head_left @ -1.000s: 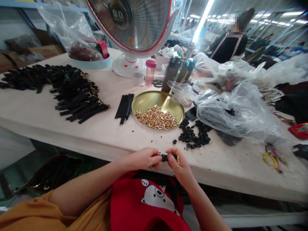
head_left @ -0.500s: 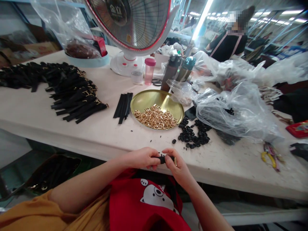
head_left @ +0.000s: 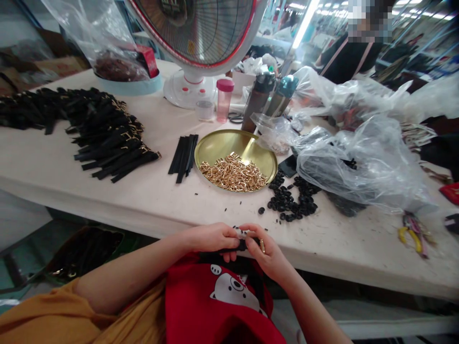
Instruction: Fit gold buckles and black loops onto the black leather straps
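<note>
My left hand (head_left: pixel 211 237) and my right hand (head_left: pixel 265 253) meet at the table's near edge, fingers pinched together on a small black strap piece (head_left: pixel 243 245) held between them. A gold ring shows on a right finger. Just beyond them lies a pile of black rubber rings (head_left: pixel 292 198). A gold dish (head_left: pixel 229 143) holds several small gold buckles (head_left: pixel 233 177). A short bundle of black strips (head_left: pixel 184 157) lies left of the dish. A long row of finished black straps (head_left: pixel 93 129) fans across the left of the table.
A heater fan (head_left: pixel 195 33) stands at the back. Near it are a pink cup (head_left: pixel 224 99), two bottles (head_left: pixel 267 98), and clear plastic bags (head_left: pixel 362 162). Pliers (head_left: pixel 412 234) lie at the right. Another person (head_left: pixel 353 52) stands behind the table.
My hands have stayed at the table edge and closed in a little on the strap piece. The camera view has shifted slightly.
</note>
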Available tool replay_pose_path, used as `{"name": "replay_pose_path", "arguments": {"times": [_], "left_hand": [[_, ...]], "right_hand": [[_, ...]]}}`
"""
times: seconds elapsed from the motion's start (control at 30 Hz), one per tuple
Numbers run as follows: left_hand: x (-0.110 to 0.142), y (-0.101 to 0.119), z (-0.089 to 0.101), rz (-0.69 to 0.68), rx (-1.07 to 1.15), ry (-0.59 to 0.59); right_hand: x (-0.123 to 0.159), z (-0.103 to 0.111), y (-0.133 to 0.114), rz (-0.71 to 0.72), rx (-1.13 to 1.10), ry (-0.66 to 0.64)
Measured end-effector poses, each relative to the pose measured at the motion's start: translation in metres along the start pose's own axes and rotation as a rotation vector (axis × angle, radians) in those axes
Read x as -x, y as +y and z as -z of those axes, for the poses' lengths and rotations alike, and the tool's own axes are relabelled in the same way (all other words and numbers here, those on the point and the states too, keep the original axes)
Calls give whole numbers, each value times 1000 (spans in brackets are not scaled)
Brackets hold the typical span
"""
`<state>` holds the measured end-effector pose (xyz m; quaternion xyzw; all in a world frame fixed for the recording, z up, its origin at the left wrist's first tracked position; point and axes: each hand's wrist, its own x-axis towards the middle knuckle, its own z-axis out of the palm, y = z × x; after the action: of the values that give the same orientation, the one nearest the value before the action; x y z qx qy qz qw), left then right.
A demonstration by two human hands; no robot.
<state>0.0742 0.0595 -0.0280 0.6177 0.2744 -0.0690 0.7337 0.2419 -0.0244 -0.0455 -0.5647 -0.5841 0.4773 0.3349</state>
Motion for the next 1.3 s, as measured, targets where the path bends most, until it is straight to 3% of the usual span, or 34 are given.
{"name": "replay_pose_path", "arguments": {"times": [0.17,0.43,0.53,0.67,0.87,1.0,1.13,1.3], "left_hand": [[2,1,2,23,45,6],[4,5,-10,-32,-122,92],[10,13,-10,-41,-187,70],[18,20,-10,-38,-161,34],[19,12,-16,-24,-114,38],[16,10,-16,-29,-112,45],[16,11,-14,-29,13,45],[9,0,-17,6,310,56]], "right_hand": [[1,-3,2,42,36,130],[7,-2,-4,65,85,26],[8,0,-8,36,54,21],[11,3,-11,-26,-69,-13],[17,3,-9,-34,-118,-95],[14,1,-10,-11,-34,-31],[10,1,-13,5,9,32],[11,4,-13,-38,-97,29]]}}
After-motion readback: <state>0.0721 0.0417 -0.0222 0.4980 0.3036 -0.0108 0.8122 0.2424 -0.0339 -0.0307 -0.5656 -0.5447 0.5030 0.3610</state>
